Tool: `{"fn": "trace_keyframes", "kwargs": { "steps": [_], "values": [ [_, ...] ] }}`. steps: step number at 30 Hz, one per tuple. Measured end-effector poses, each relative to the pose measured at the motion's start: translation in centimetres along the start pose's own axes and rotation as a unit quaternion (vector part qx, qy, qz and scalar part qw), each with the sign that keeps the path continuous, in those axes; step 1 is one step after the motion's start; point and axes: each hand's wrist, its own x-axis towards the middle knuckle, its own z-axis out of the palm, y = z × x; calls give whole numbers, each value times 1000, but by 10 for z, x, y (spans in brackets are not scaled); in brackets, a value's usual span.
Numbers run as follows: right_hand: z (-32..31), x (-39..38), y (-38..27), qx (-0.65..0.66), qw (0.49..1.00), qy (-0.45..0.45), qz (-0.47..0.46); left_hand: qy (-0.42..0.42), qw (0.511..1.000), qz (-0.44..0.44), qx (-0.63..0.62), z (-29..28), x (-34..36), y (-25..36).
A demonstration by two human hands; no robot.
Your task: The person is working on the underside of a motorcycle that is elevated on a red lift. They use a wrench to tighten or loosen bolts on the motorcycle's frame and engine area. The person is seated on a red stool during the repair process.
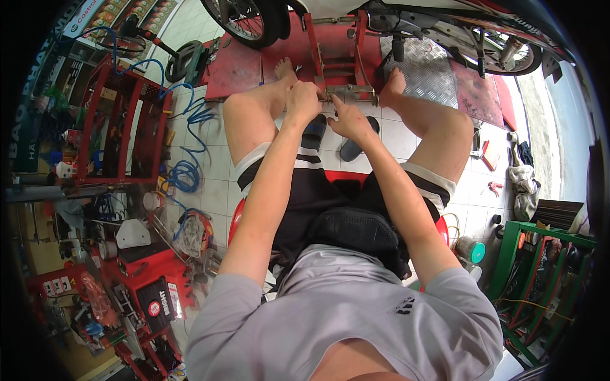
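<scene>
My left hand [305, 101] has its fingers curled at the near left of a red metal stand [360, 51] under a raised motorbike [406, 22]; what they grip is hidden. My right hand [348, 120] is just right of it, index finger stretched toward the stand's lower crossbar [349, 95] and other fingers partly bent. Whether that fingertip touches the metal I cannot tell. Two dark sandals [351, 145] lie on the white tiles below my hands, between my bare legs.
A red tool cart [121, 120] with a coiled blue hose [185, 175] stands left, above red equipment [152, 273]. A ridged metal plate [422, 79] lies right of the stand. Red pliers [494, 188], a lidded jar [470, 249] and a green rack [540, 279] are at the right.
</scene>
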Motion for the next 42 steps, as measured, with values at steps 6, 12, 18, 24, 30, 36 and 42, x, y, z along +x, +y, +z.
{"fn": "trace_keyframes", "kwargs": {
  "steps": [6,12,18,24,30,36,42],
  "values": [
    [4,2,1,-12,1000,-10,8,-6,1000,-19,6,2,0,1],
    [0,1,1,-15,1000,-20,10,16,1000,-7,20,2,-1,2],
    [0,1,-1,-9,1000,-21,7,57,998,34,16,6,-2,1],
    [0,3,-2,-18,999,-38,12,20,999,12,34,7,-2,-3],
    [0,2,0,-20,999,-31,13,74,997,18,5,7,-3,0],
    [-3,1,-1,-16,999,-36,17,23,999,38,30,5,1,0],
    [-7,0,-6,-16,998,-50,34,-12,999,5,45,10,-1,1]
  ]
}}
